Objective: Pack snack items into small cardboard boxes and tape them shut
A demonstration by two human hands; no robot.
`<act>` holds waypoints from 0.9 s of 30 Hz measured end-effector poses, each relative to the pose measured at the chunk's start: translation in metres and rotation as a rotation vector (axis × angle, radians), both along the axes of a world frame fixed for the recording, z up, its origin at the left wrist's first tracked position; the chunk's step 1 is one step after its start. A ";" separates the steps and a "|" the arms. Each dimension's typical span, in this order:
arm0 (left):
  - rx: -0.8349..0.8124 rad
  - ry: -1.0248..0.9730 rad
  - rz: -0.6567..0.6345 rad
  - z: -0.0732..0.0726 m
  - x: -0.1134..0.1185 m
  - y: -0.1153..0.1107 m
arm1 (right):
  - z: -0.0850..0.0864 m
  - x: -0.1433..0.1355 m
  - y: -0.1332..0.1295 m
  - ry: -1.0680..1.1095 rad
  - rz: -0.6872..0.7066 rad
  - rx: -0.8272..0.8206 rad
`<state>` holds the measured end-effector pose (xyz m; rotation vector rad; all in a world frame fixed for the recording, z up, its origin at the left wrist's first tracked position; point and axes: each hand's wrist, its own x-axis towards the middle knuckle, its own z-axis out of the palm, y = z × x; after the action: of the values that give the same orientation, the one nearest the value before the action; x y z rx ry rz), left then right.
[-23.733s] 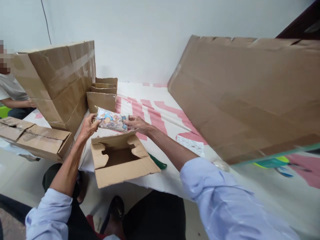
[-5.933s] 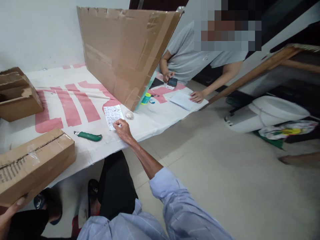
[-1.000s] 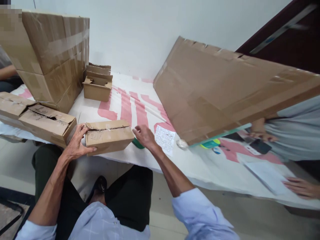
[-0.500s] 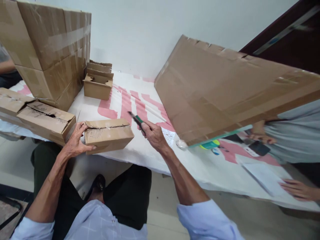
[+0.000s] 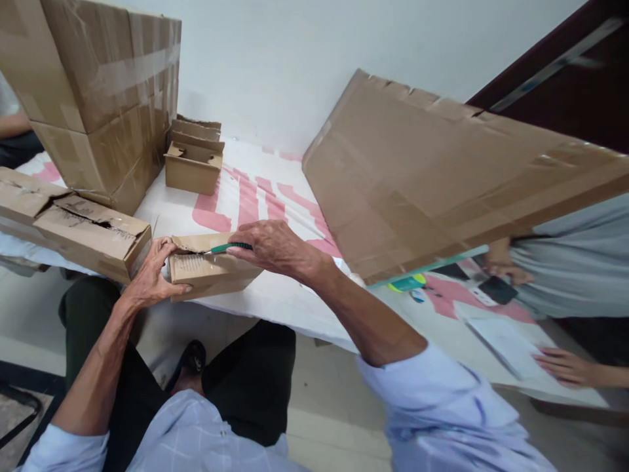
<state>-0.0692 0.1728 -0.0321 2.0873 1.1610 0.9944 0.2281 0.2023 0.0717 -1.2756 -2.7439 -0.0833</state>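
Steadies a small brown box (image 5: 211,285) at the near edge of a cloth-covered table (image 5: 282,305), directly in front of the body. Clasps its left end with the left hand (image 5: 150,275), thumb pressed on the front face, fingers curled about the top corner. Holds a green knife (image 5: 223,248) in the right hand (image 5: 272,249), fingers closed tightly on the handle, blade low at the top seam and pointing toward the left hand; too small to tell how deep, if at all, in the gap.

Looks light enough to brace one-handed, though hard to weigh by eye with the contents hidden. Probably feels stiff at the corners and weaker along the ragged seam, likely to dent if pressed mid-panel. Should grip well on bare card, perhaps slide more on shiny tape. Best held by the end faces or lower corners, clear of the blade's line.

Shows also open cartons (image 5: 193,172) farther back, long cartons (image 5: 83,236) and a tall taped stack (image 5: 113,98) at left, a big cardboard panel (image 5: 432,190) at right, and a co-worker's hand (image 5: 563,367) on a white sheet (image 5: 496,341).
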 end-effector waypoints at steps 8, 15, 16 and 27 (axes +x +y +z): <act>0.015 0.006 0.009 -0.007 -0.003 0.004 | 0.004 0.119 0.010 0.246 -0.278 0.131; 0.003 0.045 0.008 0.002 -0.004 0.002 | -0.137 0.122 0.007 0.530 -0.599 -0.026; 0.004 0.056 0.005 0.004 -0.004 0.001 | -0.153 0.114 0.007 0.575 -0.612 -0.049; 0.001 0.090 0.003 0.008 -0.010 0.005 | -0.072 0.034 0.020 0.660 -0.098 0.143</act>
<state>-0.0788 0.1782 -0.0241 2.1508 1.2078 0.9105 0.2617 0.2223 0.0000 -1.1379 -2.0789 0.1124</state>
